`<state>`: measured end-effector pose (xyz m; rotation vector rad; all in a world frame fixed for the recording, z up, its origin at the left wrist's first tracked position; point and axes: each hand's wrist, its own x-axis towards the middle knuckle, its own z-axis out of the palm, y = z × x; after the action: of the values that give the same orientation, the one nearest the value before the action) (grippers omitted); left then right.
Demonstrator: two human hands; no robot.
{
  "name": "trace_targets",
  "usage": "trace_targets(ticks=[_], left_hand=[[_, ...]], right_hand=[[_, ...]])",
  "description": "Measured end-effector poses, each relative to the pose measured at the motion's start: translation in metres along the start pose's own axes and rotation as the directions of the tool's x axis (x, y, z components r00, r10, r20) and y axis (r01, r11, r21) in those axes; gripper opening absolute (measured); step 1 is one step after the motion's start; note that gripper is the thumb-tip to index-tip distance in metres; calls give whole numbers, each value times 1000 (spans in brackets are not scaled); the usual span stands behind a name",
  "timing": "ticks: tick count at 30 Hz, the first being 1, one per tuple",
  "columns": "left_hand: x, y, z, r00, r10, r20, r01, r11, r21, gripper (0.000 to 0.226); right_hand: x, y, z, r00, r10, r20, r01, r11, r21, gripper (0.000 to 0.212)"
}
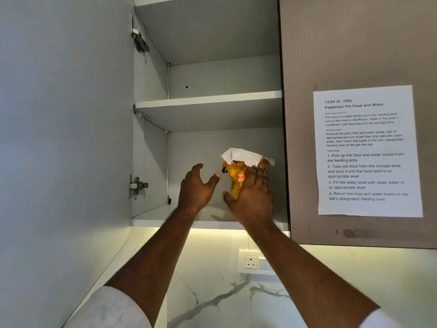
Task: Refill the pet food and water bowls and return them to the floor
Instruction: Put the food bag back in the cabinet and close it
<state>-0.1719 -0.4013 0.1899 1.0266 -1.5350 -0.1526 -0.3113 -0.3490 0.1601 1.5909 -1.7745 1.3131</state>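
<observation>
Both forearms up, right hand (250,195) fingers against yellow food bag (238,171), left hand (196,185) spread beside it.

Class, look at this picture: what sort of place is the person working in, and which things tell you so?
Probably a home kitchen. An open wall cabinet with shelves holds a yellow pet food bag, below it runs a lit marble-look backsplash, and a wall socket sits there.

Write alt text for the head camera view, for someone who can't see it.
Two bare hands reach up into an open wall cabinet: the right hand rests against a torn-open yellow pet food bag standing on the bottom shelf, the left hand open beside it. The upper shelves look empty, and a printed task sheet is taped to the closed door at right.
</observation>
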Motion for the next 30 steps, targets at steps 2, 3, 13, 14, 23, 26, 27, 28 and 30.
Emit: trace_targets(ticks=[2, 3, 13, 14, 23, 26, 27, 28, 30], left_hand=[[-17, 9, -16, 999, 16, -39, -15, 999, 34, 77], [-26, 15, -24, 998, 24, -54, -21, 998, 54, 79], [-145, 95, -97, 972, 113, -205, -101, 992, 70, 73], [-160, 106, -107, 966, 126, -225, -117, 992, 55, 70], [-257, 163, -218, 579, 651, -491, -496, 759, 421, 44], [-266, 155, -261, 594, 591, -546, -388, 805, 449, 48], [-267, 149, -275, 632, 538, -557, -350, 840, 414, 51], [-266, 142, -285, 687, 469, -555, -318, 881, 351, 54], [-260, 123, -301, 826, 304, -475, -254, 952, 169, 61]], right_hand=[[-11, -7, -19, 999, -51, -6, 51, 999, 4, 112], [-15, -10, -28, 997, -73, -17, 73, 997, 4, 111], [-77, -29, -127, 978, -188, -87, 196, 976, 95, 97], [-83, -33, -136, 973, -203, -108, 213, 972, 98, 95], [-125, -96, -195, 950, -279, -138, 302, 932, 199, 85], [-141, -125, -209, 941, -297, -160, 328, 916, 231, 83], [-145, -134, -211, 939, -300, -170, 334, 914, 233, 84], [-149, -144, -214, 936, -301, -181, 339, 911, 236, 85], [-157, -165, -217, 931, -300, -208, 348, 902, 255, 84]])
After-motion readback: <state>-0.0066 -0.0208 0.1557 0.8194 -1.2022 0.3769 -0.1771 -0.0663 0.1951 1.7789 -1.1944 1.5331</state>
